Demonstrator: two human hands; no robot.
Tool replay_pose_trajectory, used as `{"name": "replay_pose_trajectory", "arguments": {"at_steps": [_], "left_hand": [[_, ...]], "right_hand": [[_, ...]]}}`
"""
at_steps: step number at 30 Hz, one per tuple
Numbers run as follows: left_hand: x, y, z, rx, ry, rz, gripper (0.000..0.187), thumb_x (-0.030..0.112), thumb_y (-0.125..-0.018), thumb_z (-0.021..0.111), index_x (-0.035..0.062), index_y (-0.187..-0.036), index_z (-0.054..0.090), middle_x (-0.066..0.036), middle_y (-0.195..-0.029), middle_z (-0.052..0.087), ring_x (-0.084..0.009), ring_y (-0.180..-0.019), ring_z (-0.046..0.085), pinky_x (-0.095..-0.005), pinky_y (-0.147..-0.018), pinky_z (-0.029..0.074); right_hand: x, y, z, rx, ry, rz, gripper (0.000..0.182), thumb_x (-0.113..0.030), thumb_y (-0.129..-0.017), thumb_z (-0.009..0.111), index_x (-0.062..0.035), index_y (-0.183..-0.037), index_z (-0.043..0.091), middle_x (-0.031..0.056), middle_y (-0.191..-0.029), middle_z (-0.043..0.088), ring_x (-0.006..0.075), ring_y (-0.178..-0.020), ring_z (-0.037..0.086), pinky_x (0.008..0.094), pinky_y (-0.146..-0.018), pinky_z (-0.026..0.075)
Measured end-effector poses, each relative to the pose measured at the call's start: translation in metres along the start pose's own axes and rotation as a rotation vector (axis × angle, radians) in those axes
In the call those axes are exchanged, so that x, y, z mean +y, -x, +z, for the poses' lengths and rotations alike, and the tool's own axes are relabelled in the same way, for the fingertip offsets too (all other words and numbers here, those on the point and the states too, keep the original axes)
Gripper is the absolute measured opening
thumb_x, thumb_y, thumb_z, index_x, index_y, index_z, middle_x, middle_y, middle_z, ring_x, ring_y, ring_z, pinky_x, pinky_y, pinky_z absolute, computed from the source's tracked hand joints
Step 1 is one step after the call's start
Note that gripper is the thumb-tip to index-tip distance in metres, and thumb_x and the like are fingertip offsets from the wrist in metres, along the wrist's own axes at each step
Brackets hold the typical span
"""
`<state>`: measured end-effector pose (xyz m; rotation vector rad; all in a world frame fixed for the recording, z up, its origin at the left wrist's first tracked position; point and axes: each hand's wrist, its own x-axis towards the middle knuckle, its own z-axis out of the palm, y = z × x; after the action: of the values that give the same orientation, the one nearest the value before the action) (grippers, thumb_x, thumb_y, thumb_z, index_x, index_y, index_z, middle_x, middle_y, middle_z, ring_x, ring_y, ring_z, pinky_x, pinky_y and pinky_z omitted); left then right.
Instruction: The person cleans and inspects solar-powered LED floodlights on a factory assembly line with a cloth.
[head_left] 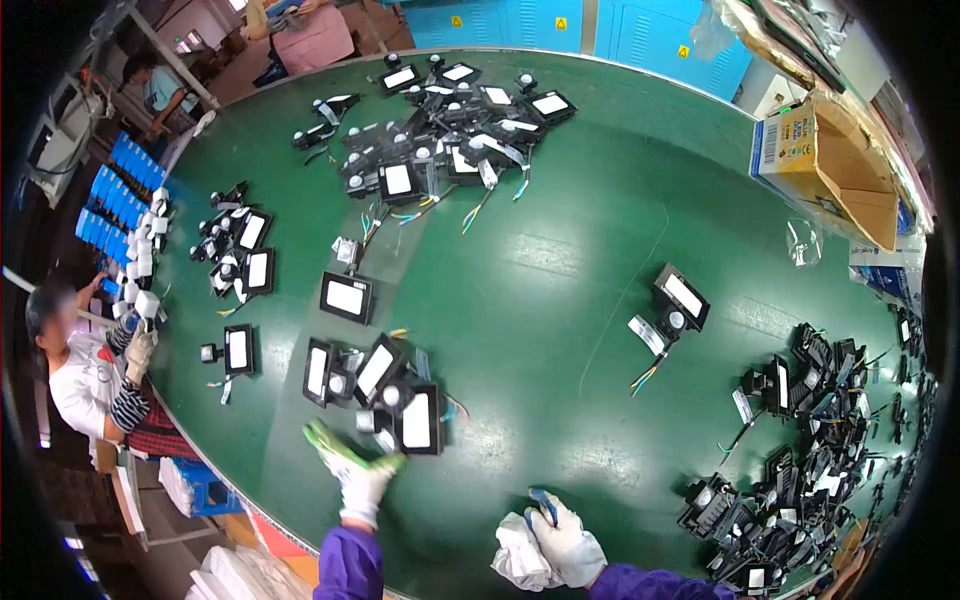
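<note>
My left hand (358, 476), in a white glove with green fingertips, is spread with thumb and fingers apart. It hovers just in front of a cluster of black floodlights with round sensors; the nearest floodlight (418, 420) lies just beyond the thumb. My right hand (572, 545), in a white glove with a bluish fingertip, is closed on a crumpled white cloth (520, 556) near the front edge of the table. Farther off, a single floodlight (348, 297) lies with its wires pointing away from me. Another floodlight (684, 297) with a white tag lies to the right.
The green table (540, 330) carries a far floodlight heap (450, 130) and a bigger right-hand heap (800, 470). An open cardboard box (830, 165) stands at the right edge. On the left, a gloved co-worker (90, 370) sits beside white parts and blue trays (120, 200).
</note>
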<state>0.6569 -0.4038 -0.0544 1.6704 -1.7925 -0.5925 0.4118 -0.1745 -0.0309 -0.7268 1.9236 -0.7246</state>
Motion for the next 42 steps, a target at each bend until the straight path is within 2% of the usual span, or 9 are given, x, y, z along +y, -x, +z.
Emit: {"name": "replay_pose_trajectory", "arguments": {"at_steps": [4,8,11,20,23,25,27,34,42], "left_hand": [[0.001,-0.100,0.017,-0.024,-0.364,0.092,0.143,0.038,-0.044,0.091,0.0090,-0.155,0.007,-0.028,-0.157,0.010,-0.0431,-0.145,0.017,-0.0540,-0.118,0.014],[0.020,-0.183,0.060,-0.110,-0.408,0.256,0.136,0.043,-0.047,0.090,0.0128,-0.155,0.014,-0.027,-0.156,0.015,-0.0421,-0.144,0.021,-0.0535,-0.117,0.016],[0.061,-0.233,0.112,-0.089,-0.395,0.315,0.129,0.046,-0.055,0.087,0.0160,-0.155,0.013,-0.026,-0.157,0.016,-0.0420,-0.144,0.020,-0.0515,-0.117,0.016],[0.142,-0.329,0.196,-0.178,-0.455,0.005,0.131,0.079,-0.061,0.070,0.0209,-0.157,0.002,-0.025,-0.160,0.002,-0.0453,-0.147,0.008,-0.0544,-0.118,0.013],[0.171,-0.319,0.210,-0.166,-0.420,-0.119,0.127,0.081,-0.064,0.066,0.0209,-0.157,0.005,-0.023,-0.161,0.003,-0.0471,-0.145,0.011,-0.0554,-0.117,0.015],[0.160,-0.297,0.212,-0.023,-0.293,0.072,0.123,0.076,-0.064,0.070,0.0198,-0.156,0.011,-0.023,-0.160,0.009,-0.0471,-0.145,0.014,-0.0543,-0.116,0.018],[0.138,-0.281,0.217,0.154,0.205,0.365,0.096,0.034,-0.076,0.082,0.0117,-0.152,0.028,-0.022,-0.154,0.024,-0.0366,-0.142,0.026,-0.0415,-0.114,0.025],[0.125,-0.131,0.159,-0.245,0.689,0.118,0.056,0.006,-0.094,0.062,-0.0019,-0.143,0.037,-0.013,-0.146,0.041,-0.0234,-0.133,0.039,-0.0336,-0.111,0.031],[0.154,0.047,0.153,-0.561,0.644,0.011,0.048,0.004,-0.094,0.060,-0.0016,-0.138,0.042,-0.016,-0.138,0.049,-0.0228,-0.125,0.049,-0.0330,-0.104,0.040]], "right_hand": [[-0.027,-0.033,-0.043,0.338,-0.200,0.228,0.045,-0.025,-0.088,0.066,-0.0042,-0.126,0.059,0.0097,-0.084,0.066,0.0149,-0.073,0.061,0.0338,-0.061,0.048],[0.020,-0.106,-0.132,0.889,-0.349,-0.145,0.039,-0.006,-0.096,0.056,-0.0010,-0.134,0.050,0.0115,-0.111,0.065,0.0145,-0.090,0.059,0.0280,-0.083,0.050],[0.005,-0.160,-0.189,0.375,-1.465,-0.255,0.020,-0.023,-0.098,0.055,-0.0045,-0.106,0.056,0.0066,-0.084,0.061,0.0192,-0.064,0.058,0.0349,-0.059,0.053],[-0.164,-0.325,-0.177,-0.145,-1.468,-0.411,0.015,-0.014,-0.094,0.054,-0.0042,-0.106,0.053,0.0071,-0.079,0.058,0.0195,-0.058,0.056,0.0354,-0.052,0.050],[-0.191,-0.388,-0.151,0.255,-1.029,-0.355,0.013,-0.017,-0.094,0.053,-0.0044,-0.094,0.058,0.0102,-0.077,0.061,0.0226,-0.064,0.060,0.0366,-0.056,0.050],[-0.196,-0.332,-0.140,0.564,-0.451,-0.526,0.016,-0.019,-0.096,0.052,-0.0035,-0.098,0.057,0.0134,-0.080,0.062,0.0223,-0.071,0.062,0.0360,-0.061,0.051],[-0.173,-0.271,-0.124,0.527,-0.379,-0.443,0.019,-0.021,-0.096,0.054,-0.0035,-0.099,0.059,0.0153,-0.084,0.063,0.0207,-0.075,0.062,0.0353,-0.065,0.052],[0.006,0.007,-0.090,-0.669,-1.791,0.184,0.033,-0.027,-0.098,0.056,-0.0059,-0.123,0.057,0.0062,-0.106,0.067,0.0181,-0.094,0.066,0.0346,-0.078,0.056],[0.102,0.167,-0.139,-0.282,-0.969,-0.311,0.035,-0.018,-0.094,0.062,0.0032,-0.121,0.058,0.0058,-0.106,0.067,0.0110,-0.091,0.065,0.0244,-0.078,0.054]]}}
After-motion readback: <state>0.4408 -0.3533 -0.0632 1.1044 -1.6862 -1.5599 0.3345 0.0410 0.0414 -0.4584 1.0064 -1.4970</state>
